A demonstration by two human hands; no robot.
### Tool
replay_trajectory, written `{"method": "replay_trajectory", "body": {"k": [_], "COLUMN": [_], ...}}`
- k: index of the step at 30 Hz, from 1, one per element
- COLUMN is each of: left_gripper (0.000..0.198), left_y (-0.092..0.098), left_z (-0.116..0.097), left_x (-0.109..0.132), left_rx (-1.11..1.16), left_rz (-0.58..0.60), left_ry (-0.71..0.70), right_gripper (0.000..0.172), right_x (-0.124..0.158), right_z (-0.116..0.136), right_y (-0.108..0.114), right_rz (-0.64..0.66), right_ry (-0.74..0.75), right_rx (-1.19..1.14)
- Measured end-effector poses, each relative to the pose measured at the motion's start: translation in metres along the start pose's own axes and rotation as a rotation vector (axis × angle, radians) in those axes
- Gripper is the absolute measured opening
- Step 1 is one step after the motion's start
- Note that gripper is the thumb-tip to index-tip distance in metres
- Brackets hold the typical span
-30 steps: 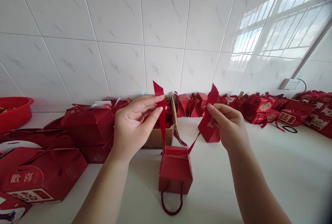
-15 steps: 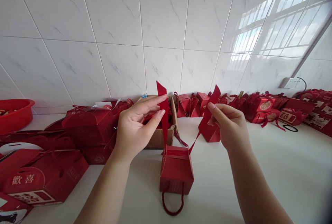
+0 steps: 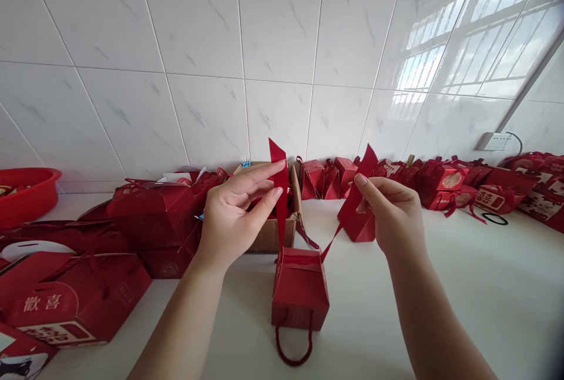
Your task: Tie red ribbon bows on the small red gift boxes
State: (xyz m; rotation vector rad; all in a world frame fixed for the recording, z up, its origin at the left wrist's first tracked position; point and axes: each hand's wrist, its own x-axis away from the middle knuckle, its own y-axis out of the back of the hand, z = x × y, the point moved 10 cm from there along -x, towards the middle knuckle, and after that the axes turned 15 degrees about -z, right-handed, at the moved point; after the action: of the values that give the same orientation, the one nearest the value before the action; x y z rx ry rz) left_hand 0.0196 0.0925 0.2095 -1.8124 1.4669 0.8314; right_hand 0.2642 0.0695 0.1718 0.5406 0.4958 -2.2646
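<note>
Slightly inward, toward the right hand (image 3: 399, 209), the left hand (image 3: 233, 215) has drifted since a second ago, bringing the left ribbon strip (image 3: 277, 151) with it; the right hand stays nearly where it was. Half open, with palm partly showing and thumb and forefinger apart, the left hand holds that strip upright at its fingertips, its pointed end rising above them; exactly which fingers grip it is unclear. More closed, the right hand pinches the right ribbon strip (image 3: 366, 160) between thumb and fingers, the free end standing up past the thumb. Both strips run down to the top of a small red gift box (image 3: 300, 283), spreading into a V. This box sits on the white desk (image 3: 374, 321) below and between the hands, its cord handle (image 3: 294, 363) looping toward the wearer. An open cardboard carton (image 3: 275, 238) stands just behind the left hand, and another red box (image 3: 359, 227) behind the right.
</note>
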Motion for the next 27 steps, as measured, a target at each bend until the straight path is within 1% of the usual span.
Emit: {"method": "replay_trajectory", "body": {"k": [6,27], "left_gripper": [0.036,0.036], "left_y": [-0.0011,-0.0006], "left_z": [0.0018,0.0006], "left_x": [-0.0003,-0.0003], "left_rx": [0.042,0.03], "left_rz": [0.018,0.013], "left_ry": [0.025,0.003], "right_gripper": [0.031,0.031], "right_x": [-0.0007,0.0009], "right_z": [0.0012,0.0002], "right_y": [0.0003,-0.0027], "right_rz": [-0.01,0.021], "right_ry": [0.015,0.017], "right_rx": [-0.007,-0.024]}}
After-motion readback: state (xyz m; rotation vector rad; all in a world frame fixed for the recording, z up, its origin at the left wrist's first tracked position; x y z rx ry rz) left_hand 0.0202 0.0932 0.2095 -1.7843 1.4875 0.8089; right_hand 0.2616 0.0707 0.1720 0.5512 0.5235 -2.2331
